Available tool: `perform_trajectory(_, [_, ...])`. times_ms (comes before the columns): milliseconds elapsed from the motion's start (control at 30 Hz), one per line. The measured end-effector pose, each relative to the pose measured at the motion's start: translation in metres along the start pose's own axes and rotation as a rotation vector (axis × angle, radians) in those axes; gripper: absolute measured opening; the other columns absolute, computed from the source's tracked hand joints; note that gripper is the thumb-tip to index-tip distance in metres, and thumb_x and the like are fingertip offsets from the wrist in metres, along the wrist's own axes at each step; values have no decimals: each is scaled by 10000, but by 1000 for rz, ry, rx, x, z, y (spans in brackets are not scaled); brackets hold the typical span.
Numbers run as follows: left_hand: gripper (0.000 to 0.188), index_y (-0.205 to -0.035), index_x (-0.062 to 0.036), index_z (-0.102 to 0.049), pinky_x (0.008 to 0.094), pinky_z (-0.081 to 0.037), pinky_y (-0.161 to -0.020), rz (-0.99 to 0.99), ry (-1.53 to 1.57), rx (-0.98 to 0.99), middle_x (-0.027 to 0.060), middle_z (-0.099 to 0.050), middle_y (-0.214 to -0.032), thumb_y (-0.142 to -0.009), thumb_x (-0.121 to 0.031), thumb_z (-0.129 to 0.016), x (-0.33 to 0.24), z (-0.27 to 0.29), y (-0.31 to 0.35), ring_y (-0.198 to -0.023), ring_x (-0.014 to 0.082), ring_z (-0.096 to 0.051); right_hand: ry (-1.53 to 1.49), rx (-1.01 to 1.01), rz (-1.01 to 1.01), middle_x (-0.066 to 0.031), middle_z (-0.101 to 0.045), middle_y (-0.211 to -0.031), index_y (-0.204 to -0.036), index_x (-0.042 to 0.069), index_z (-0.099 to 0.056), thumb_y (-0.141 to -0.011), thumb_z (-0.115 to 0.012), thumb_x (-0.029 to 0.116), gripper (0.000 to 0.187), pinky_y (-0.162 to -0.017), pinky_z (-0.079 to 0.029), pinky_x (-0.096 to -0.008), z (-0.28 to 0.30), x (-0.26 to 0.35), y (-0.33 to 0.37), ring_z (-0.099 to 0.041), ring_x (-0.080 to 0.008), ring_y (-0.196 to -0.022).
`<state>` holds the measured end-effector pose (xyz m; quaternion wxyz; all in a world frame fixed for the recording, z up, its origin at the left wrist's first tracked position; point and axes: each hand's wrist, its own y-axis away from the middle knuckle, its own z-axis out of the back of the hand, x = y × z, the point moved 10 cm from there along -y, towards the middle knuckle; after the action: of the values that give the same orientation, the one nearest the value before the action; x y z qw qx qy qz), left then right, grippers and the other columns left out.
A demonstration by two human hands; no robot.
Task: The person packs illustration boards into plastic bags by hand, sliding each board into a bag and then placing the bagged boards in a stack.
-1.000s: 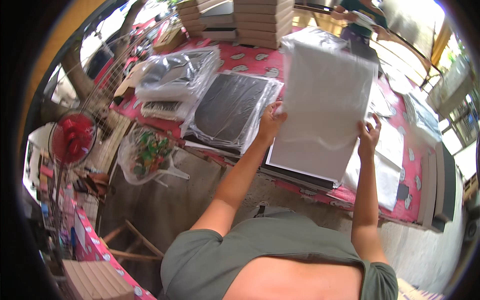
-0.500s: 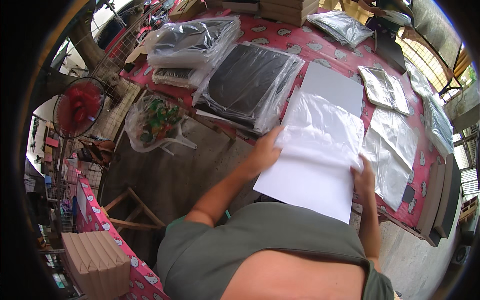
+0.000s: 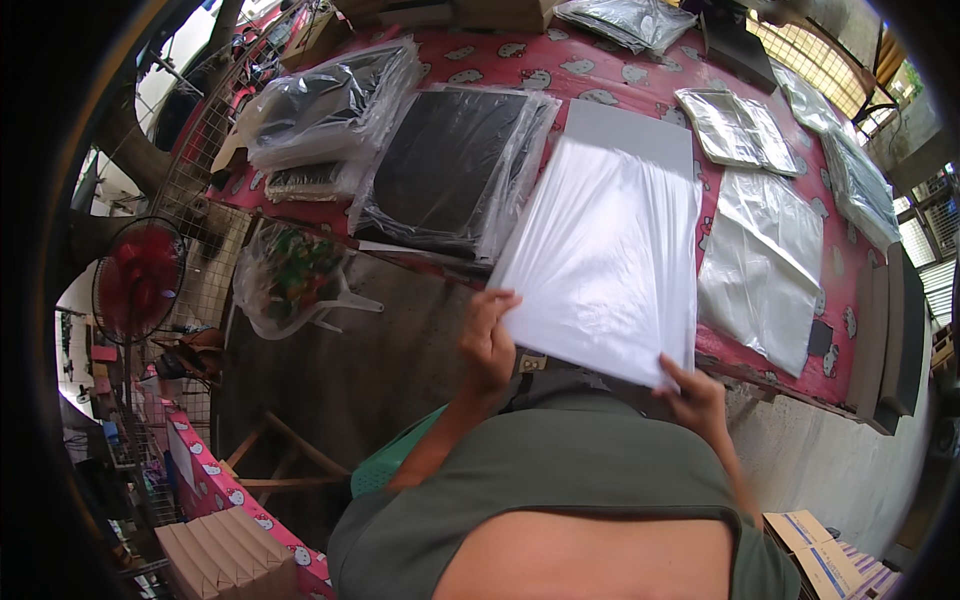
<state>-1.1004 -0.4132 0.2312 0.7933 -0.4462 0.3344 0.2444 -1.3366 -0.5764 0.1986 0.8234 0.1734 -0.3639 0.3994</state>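
A white board in a clear plastic bag (image 3: 605, 265) lies at the table's near edge, its near end overhanging toward my body. My left hand (image 3: 488, 342) grips the near left corner, fingers bent around the plastic. At the near right corner, my right hand (image 3: 692, 398) pinches the bag's edge between thumb and fingers. The film is stretched in creases over the board. Beyond its far end a grey sheet (image 3: 640, 132) shows. To the right lies a flat pile of clear plastic bags (image 3: 765, 265).
Bagged black panels (image 3: 445, 170) and a bagged stack (image 3: 330, 105) occupy the table's left. More plastic packs (image 3: 735, 130) lie at the right, near long dark boxes (image 3: 895, 340). A fan (image 3: 140, 280), a bag of scraps (image 3: 290, 280) and brown boxes (image 3: 225, 555) stand left.
Both hands have moved toward my body, drawing the plastic down over the board to its near end. The view has shifted slightly.
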Motion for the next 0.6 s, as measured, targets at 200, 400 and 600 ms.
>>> perform_trajectory(200, [233, -743, 5, -588, 342, -445, -707, -191, -241, -549, 101, -561, -912, -739, 121, -387, 62, 47, -78, -845, 241, -544, -47, -95, 323, -152, -564, -639, -1095, 155, -593, -770, -612, 251, 339, -566, -431, -359, -61, 36, -129, -576, -271, -599])
perform_trajectory(400, [223, -846, -3, -575, 366, -420, -798, -78, -424, -572, 129, -556, -1007, -753, 93, -396, 210, 137, -127, -944, 290, -525, 24, 210, 137, -198, -601, -801, -1086, 101, -576, -769, -590, 299, 374, -697, -454, -417, -172, 116, -222, -582, -355, -806])
perform_trajectory(600, [354, -1176, -165, -501, 599, -186, -948, 283, -633, -353, 102, -311, -1363, -830, -183, -431, 222, 93, -102, -1245, 344, -277, 119, 218, 164, -212, -600, -807, -903, 8, -579, -736, -615, 323, 358, -694, -453, -438, -223, 120, -236, -581, -356, -816])
